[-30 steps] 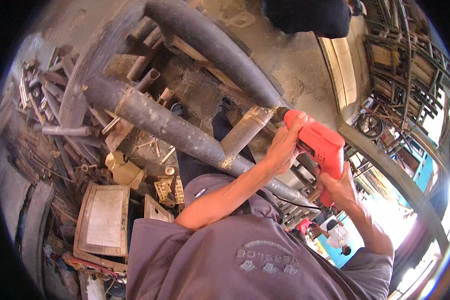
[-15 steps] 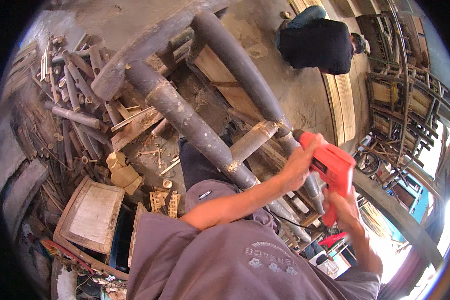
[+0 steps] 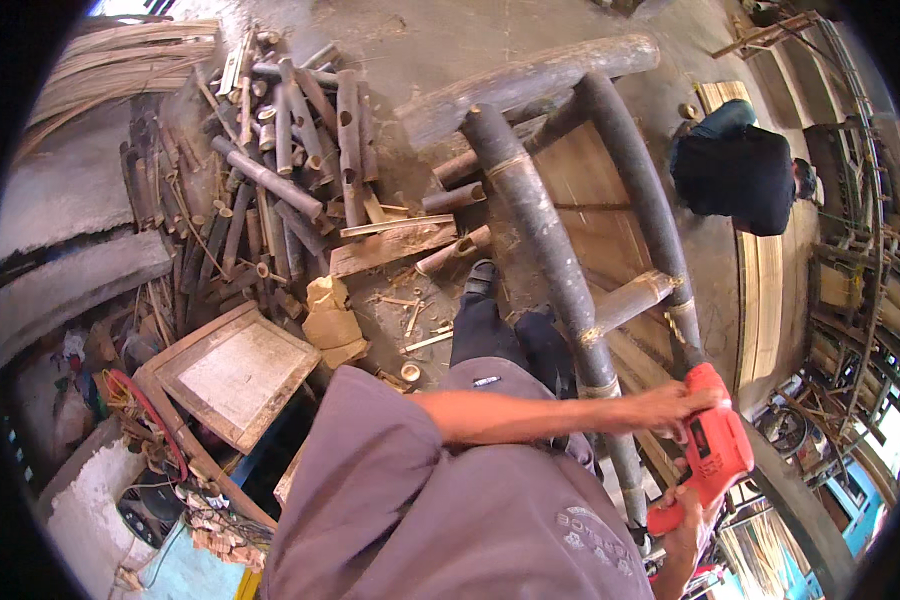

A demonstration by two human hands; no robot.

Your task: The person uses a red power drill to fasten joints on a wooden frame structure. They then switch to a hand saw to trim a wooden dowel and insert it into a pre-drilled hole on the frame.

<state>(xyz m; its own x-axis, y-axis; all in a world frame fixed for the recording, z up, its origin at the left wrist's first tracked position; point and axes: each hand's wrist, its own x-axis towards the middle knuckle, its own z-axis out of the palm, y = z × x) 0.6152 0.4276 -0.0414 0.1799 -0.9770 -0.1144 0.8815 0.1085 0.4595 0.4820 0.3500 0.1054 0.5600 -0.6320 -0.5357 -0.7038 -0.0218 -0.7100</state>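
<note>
A red power drill (image 3: 722, 448) is gripped in both my hands, to the right of my body. My right hand (image 3: 682, 512) closes around its handle from below. My left hand (image 3: 662, 406) reaches across from the left and clasps the front of the drill body. Just beyond the drill's nose runs the right-hand dark pole (image 3: 638, 165) of a thick bamboo frame. A short bamboo crosspiece (image 3: 634, 302) joins it to the left-hand pole (image 3: 542, 222), and a curved dark top piece (image 3: 530, 85) spans the far end. The drill's bit is not visible.
Cut bamboo lengths (image 3: 270, 182) lie heaped at the left. A framed wooden panel (image 3: 238, 376) sits below them, near torn cardboard (image 3: 332, 322). Another person in dark clothes (image 3: 735, 178) crouches at the far right beside pale strips (image 3: 760, 310). Stacked bamboo frames (image 3: 855, 290) line the right side.
The drill has drawn back from the joint between crosspiece and right-hand pole, nearer to me, with both hands still on it. My view has swung left, showing more of the bamboo heap.
</note>
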